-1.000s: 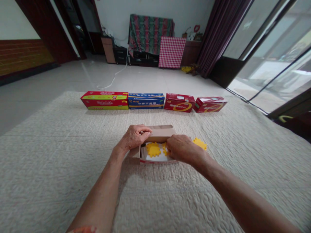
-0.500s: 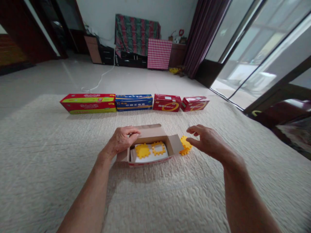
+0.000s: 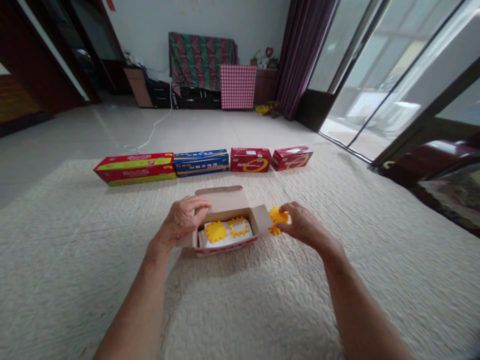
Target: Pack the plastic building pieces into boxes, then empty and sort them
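Observation:
An open cardboard box [image 3: 225,247] lies on the quilted cover with its flaps folded out. On white material inside it are a solid yellow notched plastic tile [image 3: 216,232] and a frame-like yellow tile [image 3: 230,227] with a square hole. My left hand [image 3: 183,217] grips the box's rear left corner, thumb and fingers curled there. Just beyond the right flap [image 3: 263,218] lie more yellow notched tiles [image 3: 278,215], partly hidden. My right hand [image 3: 303,223] reaches them, thumb and fingertips apart over their right side; whether it touches them is hard to tell.
Behind the box stands a row of closed boxes: a red and green box [image 3: 137,170], a blue box [image 3: 201,162], a red box [image 3: 250,160] and another red box [image 3: 291,158]. A white cable [image 3: 152,132] runs over the tiled floor. Glass doors are at right.
My right hand has come down and inward to the yellow tiles beside the box. My left hand stays at the box's corner. The whole view has shifted slightly.

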Action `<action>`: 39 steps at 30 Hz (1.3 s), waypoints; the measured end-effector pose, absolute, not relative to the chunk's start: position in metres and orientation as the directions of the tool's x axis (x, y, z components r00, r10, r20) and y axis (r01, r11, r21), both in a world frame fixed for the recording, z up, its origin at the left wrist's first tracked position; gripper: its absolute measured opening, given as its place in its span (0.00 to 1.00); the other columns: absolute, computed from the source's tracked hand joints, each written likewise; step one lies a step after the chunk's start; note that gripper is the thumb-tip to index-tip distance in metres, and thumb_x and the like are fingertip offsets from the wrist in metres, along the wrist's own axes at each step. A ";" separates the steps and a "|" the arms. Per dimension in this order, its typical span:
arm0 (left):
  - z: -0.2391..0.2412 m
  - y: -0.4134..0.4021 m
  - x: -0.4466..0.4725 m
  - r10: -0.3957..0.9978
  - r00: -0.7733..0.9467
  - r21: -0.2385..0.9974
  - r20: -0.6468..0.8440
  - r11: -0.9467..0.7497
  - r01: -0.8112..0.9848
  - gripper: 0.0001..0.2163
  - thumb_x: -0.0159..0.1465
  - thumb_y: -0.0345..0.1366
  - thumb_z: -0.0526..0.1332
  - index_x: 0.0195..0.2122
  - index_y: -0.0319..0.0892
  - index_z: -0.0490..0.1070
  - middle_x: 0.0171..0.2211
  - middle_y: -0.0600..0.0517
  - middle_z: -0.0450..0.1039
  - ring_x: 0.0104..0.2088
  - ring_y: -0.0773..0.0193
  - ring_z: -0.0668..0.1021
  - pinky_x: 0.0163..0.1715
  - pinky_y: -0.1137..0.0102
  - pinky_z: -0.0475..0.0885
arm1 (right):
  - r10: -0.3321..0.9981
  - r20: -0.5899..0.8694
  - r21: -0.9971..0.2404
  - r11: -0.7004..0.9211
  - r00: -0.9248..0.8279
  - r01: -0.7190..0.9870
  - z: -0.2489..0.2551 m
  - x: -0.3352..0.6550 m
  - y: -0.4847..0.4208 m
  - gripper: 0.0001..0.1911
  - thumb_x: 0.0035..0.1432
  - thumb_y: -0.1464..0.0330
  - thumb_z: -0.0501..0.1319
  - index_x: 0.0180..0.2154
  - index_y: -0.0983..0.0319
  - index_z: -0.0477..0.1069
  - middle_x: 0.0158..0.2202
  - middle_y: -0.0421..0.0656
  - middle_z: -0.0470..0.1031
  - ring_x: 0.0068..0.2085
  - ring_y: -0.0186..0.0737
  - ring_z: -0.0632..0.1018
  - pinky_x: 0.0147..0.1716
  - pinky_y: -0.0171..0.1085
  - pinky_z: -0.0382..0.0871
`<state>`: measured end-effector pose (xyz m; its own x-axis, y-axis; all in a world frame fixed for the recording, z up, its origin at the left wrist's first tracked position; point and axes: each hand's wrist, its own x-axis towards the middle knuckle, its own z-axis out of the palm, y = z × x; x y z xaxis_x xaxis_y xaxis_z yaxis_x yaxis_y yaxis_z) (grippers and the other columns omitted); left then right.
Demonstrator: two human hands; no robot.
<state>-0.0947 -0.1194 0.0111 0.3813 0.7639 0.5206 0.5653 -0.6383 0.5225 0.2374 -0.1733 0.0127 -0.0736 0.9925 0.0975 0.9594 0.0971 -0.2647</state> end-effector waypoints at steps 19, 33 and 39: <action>0.002 -0.122 -0.094 0.751 0.426 0.493 0.504 -0.656 0.572 0.10 0.60 0.30 0.57 0.36 0.44 0.79 0.39 0.49 0.81 0.41 0.61 0.81 0.46 0.64 0.75 | 0.960 0.261 -0.375 0.196 -0.100 0.906 0.045 0.225 -0.187 0.18 0.54 0.61 0.63 0.45 0.64 0.70 0.40 0.50 0.73 0.38 0.42 0.75 0.39 0.42 0.69; 0.002 -0.119 -0.096 0.799 0.354 0.563 0.485 -0.596 0.573 0.13 0.59 0.24 0.54 0.36 0.42 0.78 0.36 0.50 0.81 0.38 0.62 0.81 0.42 0.67 0.75 | 0.959 0.100 -0.307 0.284 -0.266 0.908 0.040 0.084 -0.187 0.17 0.55 0.60 0.62 0.42 0.66 0.72 0.41 0.52 0.75 0.40 0.47 0.77 0.39 0.42 0.69; 0.001 -0.118 -0.096 0.790 0.365 0.555 0.493 -0.609 0.567 0.13 0.59 0.23 0.56 0.35 0.41 0.79 0.35 0.49 0.81 0.36 0.62 0.81 0.41 0.66 0.76 | 0.978 0.073 -0.245 0.205 -0.193 0.948 0.036 0.071 -0.186 0.18 0.58 0.58 0.59 0.40 0.67 0.71 0.40 0.53 0.75 0.40 0.49 0.78 0.37 0.42 0.69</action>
